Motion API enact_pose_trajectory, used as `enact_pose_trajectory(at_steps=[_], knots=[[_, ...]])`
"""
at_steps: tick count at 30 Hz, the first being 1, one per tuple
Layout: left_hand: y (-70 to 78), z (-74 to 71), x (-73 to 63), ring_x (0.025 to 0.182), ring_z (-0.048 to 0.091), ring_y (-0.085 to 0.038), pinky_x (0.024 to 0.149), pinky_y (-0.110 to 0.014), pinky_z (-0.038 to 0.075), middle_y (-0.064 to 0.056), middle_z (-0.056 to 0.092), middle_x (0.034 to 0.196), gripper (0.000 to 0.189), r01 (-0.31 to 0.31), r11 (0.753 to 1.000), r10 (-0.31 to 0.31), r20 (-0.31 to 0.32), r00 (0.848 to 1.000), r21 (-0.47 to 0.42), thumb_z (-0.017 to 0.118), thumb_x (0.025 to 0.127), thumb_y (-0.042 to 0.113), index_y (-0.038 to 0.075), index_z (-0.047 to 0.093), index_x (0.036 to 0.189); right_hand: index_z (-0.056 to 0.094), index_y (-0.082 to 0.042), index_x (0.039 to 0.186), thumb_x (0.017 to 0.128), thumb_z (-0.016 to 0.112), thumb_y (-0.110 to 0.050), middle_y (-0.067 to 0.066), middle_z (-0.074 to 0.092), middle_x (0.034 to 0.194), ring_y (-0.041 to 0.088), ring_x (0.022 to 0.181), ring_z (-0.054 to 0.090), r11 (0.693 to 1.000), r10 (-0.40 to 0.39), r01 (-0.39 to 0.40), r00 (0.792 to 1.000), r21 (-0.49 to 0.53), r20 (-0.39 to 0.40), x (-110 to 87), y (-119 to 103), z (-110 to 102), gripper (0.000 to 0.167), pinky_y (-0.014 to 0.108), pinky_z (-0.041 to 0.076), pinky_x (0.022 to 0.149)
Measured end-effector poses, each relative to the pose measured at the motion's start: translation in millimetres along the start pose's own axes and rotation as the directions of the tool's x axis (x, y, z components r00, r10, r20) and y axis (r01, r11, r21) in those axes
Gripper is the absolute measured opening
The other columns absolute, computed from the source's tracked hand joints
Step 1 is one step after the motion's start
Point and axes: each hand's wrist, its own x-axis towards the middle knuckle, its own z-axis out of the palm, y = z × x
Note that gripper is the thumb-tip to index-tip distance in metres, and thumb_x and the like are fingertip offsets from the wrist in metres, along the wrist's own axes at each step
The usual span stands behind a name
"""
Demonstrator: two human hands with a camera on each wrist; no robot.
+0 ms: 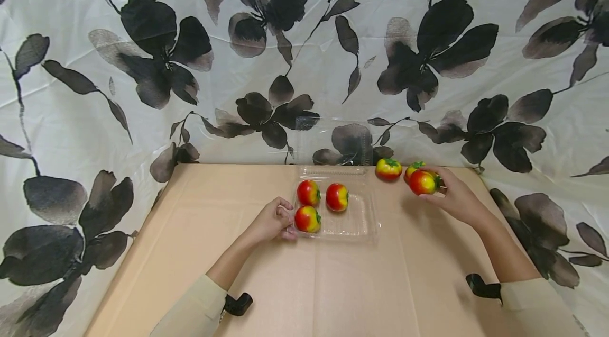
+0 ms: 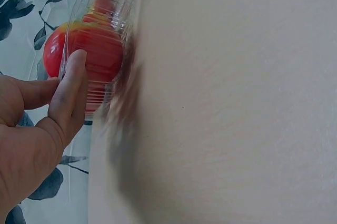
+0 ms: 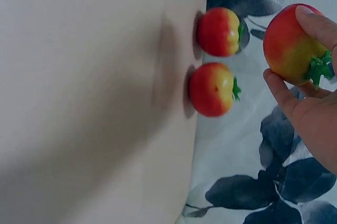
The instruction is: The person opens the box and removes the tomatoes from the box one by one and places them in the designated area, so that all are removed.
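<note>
On the table stands a clear plastic clamshell box (image 1: pixel 354 220), its lid (image 1: pixel 333 141) raised at the back. Three red-and-yellow fruits (image 1: pixel 337 197) with green leafy tops sit inside, two along the left side and one at the upper middle. My left hand (image 1: pixel 272 219) pinches the box's left wall between thumb and fingers, beside a fruit (image 2: pixel 84 50) seen through the plastic. To the right of the box, my right hand (image 1: pixel 454 197) holds another such fruit (image 3: pixel 289 42) above the table, fingertips round its sides and the green top toward the palm.
Two more of these fruits, one (image 1: pixel 388 170) nearer the box and one (image 3: pixel 213 89) partly behind the held fruit in the head view, rest at the table's back edge. A floral cloth (image 1: pixel 333 62) hangs behind the tan tabletop (image 1: pixel 266 284).
</note>
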Motion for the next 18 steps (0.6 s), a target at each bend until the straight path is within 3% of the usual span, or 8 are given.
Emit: enact_pose_trajectory(at_steps=[7,9,11,13,14,16,18], knots=[[-1.4,0.5,-0.2,0.07,0.073,-0.025,0.073,-0.053,0.067,-0.014,0.056,0.091,0.031,0.003,1.0,-0.003,-0.002,1.0,0.015,0.056,0.099,-0.011,-0.009,0.042,0.127,0.041,-0.006,0.151,0.094,0.078,-0.022,0.026,0.046,0.149,0.047,0.129,0.049,0.998,-0.018,0.013,0.997,-0.064,-0.076,4.0,21.9,-13.8,0.069,0.067,0.046,0.107],[-1.7,0.6,-0.2,0.069,0.073,-0.024,0.072,-0.052,0.067,-0.014,0.056,0.091,0.031,0.0,1.0,0.0,-0.002,1.0,0.019,0.056,0.099,-0.01,-0.009,0.042,0.127,0.042,-0.005,0.149,0.094,0.078,-0.022,0.026,0.049,0.146,0.046,0.125,0.051,0.996,-0.025,0.017,0.995,-0.084,-0.096,5.5,28.6,-17.1,0.068,0.047,0.058,0.105],[-2.2,0.4,0.1,0.069,0.073,-0.024,0.072,-0.051,0.067,-0.014,0.056,0.091,0.031,-0.003,1.0,0.003,-0.001,1.0,0.019,0.056,0.099,-0.01,-0.009,0.042,0.127,0.043,-0.004,0.149,0.094,0.078,-0.022,0.027,0.05,0.143,0.045,0.122,0.052,0.996,-0.023,0.013,0.994,-0.09,-0.106,7.4,34.0,-19.8,0.068,0.024,0.06,0.097],[-2.1,0.3,0.1,0.069,0.073,-0.024,0.072,-0.052,0.067,-0.014,0.056,0.091,0.031,-0.01,1.0,0.01,0.003,1.0,0.015,0.056,0.1,-0.01,-0.009,0.042,0.127,0.042,-0.002,0.149,0.094,0.078,-0.019,0.029,0.049,0.143,0.047,0.121,0.051,0.997,-0.017,0.01,0.995,-0.075,-0.1,10.0,38.7,-22.3,0.068,0.021,0.056,0.096],[-2.2,0.1,0.3,0.069,0.072,-0.024,0.073,-0.053,0.067,-0.014,0.056,0.091,0.031,-0.011,1.0,0.011,0.004,1.0,0.013,0.055,0.1,-0.01,-0.009,0.041,0.127,0.041,0.0,0.149,0.094,0.078,-0.017,0.03,0.047,0.143,0.048,0.121,0.05,0.998,-0.013,0.006,0.996,-0.069,-0.094,11.3,40.4,-23.5,0.069,0.023,0.055,0.097],[-2.2,-0.3,0.2,0.069,0.072,-0.023,0.073,-0.054,0.067,-0.014,0.056,0.09,0.031,-0.022,1.0,0.022,0.009,1.0,0.012,0.055,0.1,-0.011,-0.01,0.04,0.127,0.039,0.002,0.15,0.094,0.077,-0.014,0.033,0.044,0.145,0.051,0.123,0.047,0.999,-0.002,-0.002,0.997,-0.051,-0.083,13.8,43.5,-25.9,0.069,0.048,0.054,0.104],[-1.8,-0.3,-0.1,0.069,0.072,-0.023,0.073,-0.055,0.066,-0.014,0.056,0.089,0.031,-0.027,1.0,0.027,0.012,1.0,0.011,0.053,0.1,-0.011,-0.011,0.04,0.128,0.037,0.004,0.151,0.095,0.076,-0.011,0.035,0.041,0.146,0.053,0.124,0.045,0.999,0.012,-0.015,0.997,-0.044,-0.079,15.6,46.8,-28.4,0.07,0.072,0.045,0.104]])
